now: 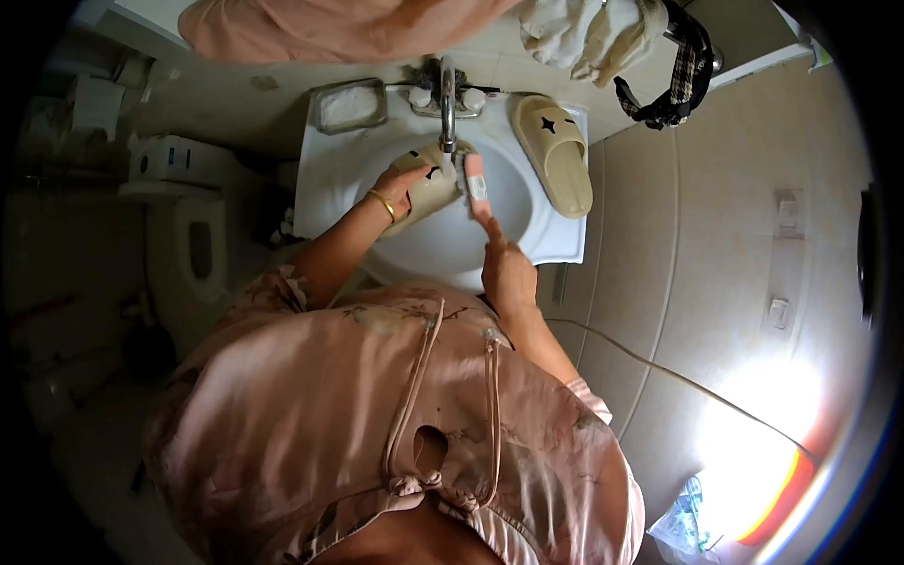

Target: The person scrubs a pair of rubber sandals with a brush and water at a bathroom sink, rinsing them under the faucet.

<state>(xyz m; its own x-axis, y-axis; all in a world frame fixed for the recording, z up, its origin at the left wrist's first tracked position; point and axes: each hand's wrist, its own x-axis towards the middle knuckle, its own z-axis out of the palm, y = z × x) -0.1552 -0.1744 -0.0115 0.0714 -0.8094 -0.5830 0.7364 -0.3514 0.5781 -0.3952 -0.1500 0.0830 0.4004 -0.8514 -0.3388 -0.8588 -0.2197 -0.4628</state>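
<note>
My left hand (396, 191) grips a beige slipper (435, 200) over the sink basin (508, 188), with the thumb on its strap. The slipper lies tilted beneath the faucet (448, 104). In my right hand (508, 273) is a pink scrubbing brush (476, 186), its handle held with the forefinger stretched along it. The brush's bristles face the slipper's edge; whether they touch it I cannot tell. A second beige slipper (568, 188) with a dark star on its strap rests on the right rim of the sink.
A clear soap dish (350, 106) sits at the sink's back left corner. White cloth (598, 38) and a dark patterned band (680, 80) hang at the upper right. A toilet (193, 245) stands to the left. A cable (650, 360) runs along the tiled wall, near a bright light.
</note>
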